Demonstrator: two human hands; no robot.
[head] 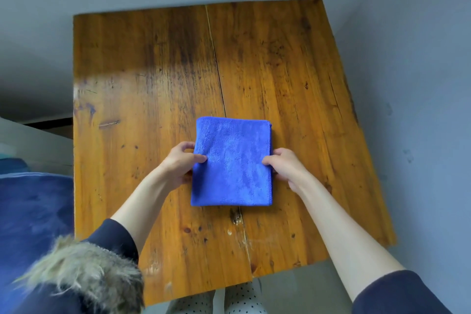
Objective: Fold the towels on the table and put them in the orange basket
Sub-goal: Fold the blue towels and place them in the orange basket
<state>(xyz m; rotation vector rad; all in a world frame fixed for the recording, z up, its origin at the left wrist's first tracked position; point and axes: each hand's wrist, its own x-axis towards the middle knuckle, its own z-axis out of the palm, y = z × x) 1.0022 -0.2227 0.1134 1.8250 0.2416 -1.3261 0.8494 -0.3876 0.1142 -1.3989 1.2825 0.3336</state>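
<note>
1. The grey painted walls [407,58] close in behind and to the right of the table; at the left edge sit a dark blue soft surface [30,211] and something pale above it, too blurred to name.
2. The worn orange-brown wooden table [293,71], two planks with a seam running away from the person, carries scratches, dark stains and a glossy patch of glare on its left half.
3. The blue microfibre towel [232,160] lies near the table's front middle, across the seam, already folded into a neat upright rectangle with layered edges showing at its far right corner.
4. The left hand [178,163] pinches the towel's left edge, thumb on top and fingers curled under; the right hand [285,166] does the same on the right edge (dark sleeves are pushed up both forearms, one with a fur trim).
5. The step in hand looks like lifting the folded towel: both grips should stay level and clamp all layers, so the stack does not sag open.
6. The orange basket is not in view, so its direction cannot be told.
</note>
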